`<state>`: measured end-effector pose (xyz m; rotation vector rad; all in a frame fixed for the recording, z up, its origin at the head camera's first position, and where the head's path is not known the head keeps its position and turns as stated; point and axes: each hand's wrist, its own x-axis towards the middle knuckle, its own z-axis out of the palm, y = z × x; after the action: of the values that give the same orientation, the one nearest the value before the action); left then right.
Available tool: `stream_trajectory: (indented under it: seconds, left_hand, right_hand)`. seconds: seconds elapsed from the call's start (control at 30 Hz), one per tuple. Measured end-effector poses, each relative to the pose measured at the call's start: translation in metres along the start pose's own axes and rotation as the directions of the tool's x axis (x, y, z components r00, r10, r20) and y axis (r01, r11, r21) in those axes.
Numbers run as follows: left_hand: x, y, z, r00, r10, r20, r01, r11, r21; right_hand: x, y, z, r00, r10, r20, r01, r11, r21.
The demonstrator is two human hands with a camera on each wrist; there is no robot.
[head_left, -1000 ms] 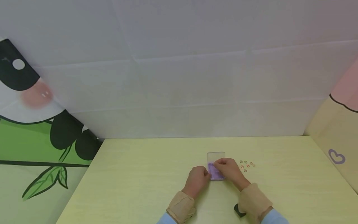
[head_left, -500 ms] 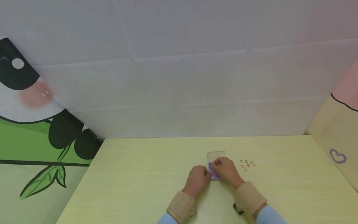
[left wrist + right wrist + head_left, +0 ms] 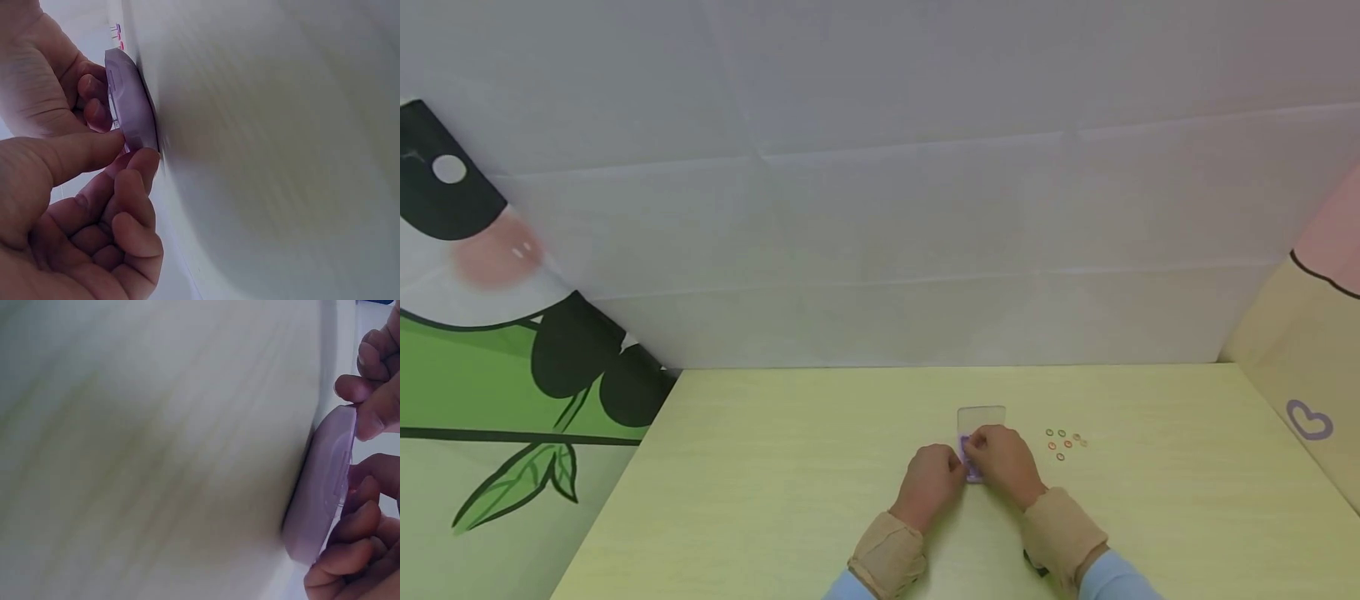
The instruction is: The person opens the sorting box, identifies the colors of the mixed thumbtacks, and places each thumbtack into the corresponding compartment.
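Observation:
A small purple plastic case point(image 3: 967, 471) with its clear lid point(image 3: 981, 417) raised lies on the table, partly covered by the hands. My left hand point(image 3: 931, 479) pinches the near left corner of the case; in the left wrist view the thumb and forefinger meet on its purple wall point(image 3: 134, 103). Over the inside of the case bends my right hand point(image 3: 1006, 462), thumb and forefinger close together. In the right wrist view the curled fingers point(image 3: 353, 525) dip past the rim; I cannot tell what they hold. Several small coloured rings point(image 3: 1060, 444) lie right of the case.
The pale yellow table point(image 3: 775, 467) runs back to a white sheet wall point(image 3: 880, 325). Printed panels stand at the left point(image 3: 550, 367) and the right point(image 3: 1292, 400). A small black object point(image 3: 1033, 564) shows beneath the right wrist's tan band point(image 3: 1063, 533).
My right hand has shifted a little left across the open case, covering more of it. The left hand keeps its pinch at the corner, and the rings lie as before.

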<state>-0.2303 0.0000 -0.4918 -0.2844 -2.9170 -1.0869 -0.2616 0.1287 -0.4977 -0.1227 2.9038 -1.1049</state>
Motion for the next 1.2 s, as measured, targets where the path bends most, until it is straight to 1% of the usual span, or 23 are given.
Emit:
stream_trajectory:
  seconds: [0.13, 0.37, 0.8, 1.0, 1.2]
  left_hand:
    - [-0.004, -0.001, 0.0, 1.0, 0.011, -0.001, -0.011, 1.0, 0.007]
    - [-0.011, -0.004, 0.0, 1.0, 0.011, 0.01, -0.012, 1.0, 0.01]
    - [-0.026, -0.01, -0.003, 0.999, 0.052, 0.015, -0.052, 0.999, 0.013]
    - [-0.033, -0.013, -0.005, 0.998, 0.062, 0.023, -0.062, 0.998, 0.017]
    - [-0.04, -0.014, -0.008, 0.997, 0.059, 0.044, -0.059, 0.998, 0.013]
  right_hand:
    - [-0.005, -0.002, 0.001, 1.0, 0.008, -0.004, -0.008, 1.0, -0.004]
    - [-0.013, -0.007, 0.003, 1.0, 0.024, -0.007, -0.024, 1.0, -0.017]
    - [-0.03, -0.013, 0.007, 0.998, 0.059, -0.03, -0.058, 0.998, 0.032]
    - [-0.037, -0.012, 0.01, 0.994, 0.103, -0.046, -0.1, 0.993, 0.069]
    - [-0.046, -0.009, 0.004, 0.986, 0.159, -0.051, -0.154, 0.984, 0.095]
